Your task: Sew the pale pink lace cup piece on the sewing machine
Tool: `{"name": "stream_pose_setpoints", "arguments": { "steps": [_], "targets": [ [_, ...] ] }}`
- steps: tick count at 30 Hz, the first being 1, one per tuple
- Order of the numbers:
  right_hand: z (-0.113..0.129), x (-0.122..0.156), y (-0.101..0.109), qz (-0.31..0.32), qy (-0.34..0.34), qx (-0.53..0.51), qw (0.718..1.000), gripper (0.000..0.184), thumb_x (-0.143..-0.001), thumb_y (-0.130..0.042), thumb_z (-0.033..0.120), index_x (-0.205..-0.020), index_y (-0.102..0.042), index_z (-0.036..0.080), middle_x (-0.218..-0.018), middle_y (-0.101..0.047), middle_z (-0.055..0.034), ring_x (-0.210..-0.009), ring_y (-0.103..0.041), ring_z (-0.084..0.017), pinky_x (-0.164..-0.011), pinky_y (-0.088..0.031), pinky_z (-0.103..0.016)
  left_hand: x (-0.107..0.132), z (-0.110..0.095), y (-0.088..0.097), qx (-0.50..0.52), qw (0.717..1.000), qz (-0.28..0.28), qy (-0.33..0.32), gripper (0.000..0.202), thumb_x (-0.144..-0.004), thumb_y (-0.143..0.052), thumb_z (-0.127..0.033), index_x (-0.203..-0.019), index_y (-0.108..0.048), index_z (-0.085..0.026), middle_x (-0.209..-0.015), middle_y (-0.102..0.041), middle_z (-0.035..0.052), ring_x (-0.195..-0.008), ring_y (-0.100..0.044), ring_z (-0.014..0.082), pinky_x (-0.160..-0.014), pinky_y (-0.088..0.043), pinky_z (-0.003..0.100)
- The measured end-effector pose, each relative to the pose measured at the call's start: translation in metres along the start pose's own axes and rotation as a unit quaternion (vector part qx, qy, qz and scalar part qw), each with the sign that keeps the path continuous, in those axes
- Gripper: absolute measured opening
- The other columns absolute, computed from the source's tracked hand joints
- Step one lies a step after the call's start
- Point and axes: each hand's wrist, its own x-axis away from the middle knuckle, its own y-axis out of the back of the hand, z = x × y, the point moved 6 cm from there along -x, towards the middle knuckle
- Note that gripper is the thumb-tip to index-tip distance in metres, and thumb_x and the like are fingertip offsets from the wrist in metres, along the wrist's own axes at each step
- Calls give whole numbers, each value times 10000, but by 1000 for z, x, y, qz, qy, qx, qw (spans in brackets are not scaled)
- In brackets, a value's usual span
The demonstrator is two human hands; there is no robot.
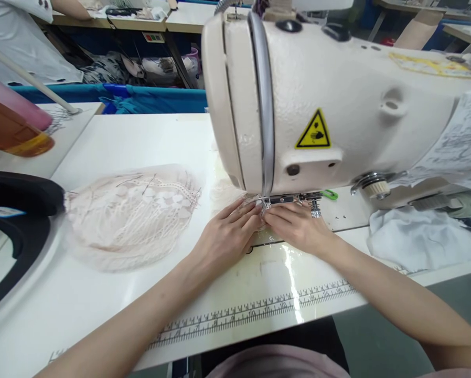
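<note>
A small piece of lace lies beneath the presser foot of the sewing machine, mostly covered by fingers. My left hand rests on it from the left, its fingers stretched out flat towards the foot. From the right, my right hand has its fingers bent and drawn together at the lace's edge, close to the needle area; its thumb is hidden. Left of my left hand lies an oval piece of pale pink lace and mesh with loose dark threads on it.
A printed ruler runs along the table's front edge. A light blue-grey cloth lies at the right, and a green clip sits behind the foot. At the left are a black curved object and thread cones. A person's white garment shows beyond.
</note>
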Motion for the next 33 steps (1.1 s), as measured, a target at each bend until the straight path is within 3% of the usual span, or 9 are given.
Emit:
{"name": "stream_pose_setpoints", "arguments": {
  "steps": [7, 12, 26, 33],
  "targets": [
    [13, -4, 2, -53, 36, 34, 997, 223, -885, -489, 50, -836, -630, 215, -885, -724, 50, -907, -605, -104, -771, -439, -261, 1, 4, -2, 2, 1000, 11, 10, 288, -956, -408, -172, -1109, -637, -91, -1199, -664, 112, -1147, -616, 225, -1059, -472, 422],
    [9, -2, -1, -26, 4, 4, 1000, 238, -887, -486, 47, -902, -645, 222, -945, -732, 50, -952, -614, -106, -819, -450, -267, 4, 5, -4, -5, 1000, 23, 3, 332, -954, -426, -195, -1224, -600, -112, -1261, -622, 99, -1167, -599, 243, -1041, -486, 447],
    [5, 0, 0, -38, -10, -6, 999, 239, -891, -482, 29, -942, -653, 186, -962, -736, 32, -926, -627, -109, -797, -445, -268, 2, 1, -5, -44, 999, 8, -1, 333, -960, -417, -196, -1191, -621, -69, -1231, -641, 112, -1142, -616, 257, -1026, -497, 443],
    [-4, 0, -6, 24, -31, -53, 998, 284, -891, -470, 25, -946, -667, 221, -1014, -718, 12, -917, -615, -114, -794, -442, -274, 0, -2, -6, -41, 999, 15, 21, 338, -926, -463, -192, -1199, -624, -71, -1237, -637, 130, -1156, -606, 274, -1041, -481, 452]
  ]
}}
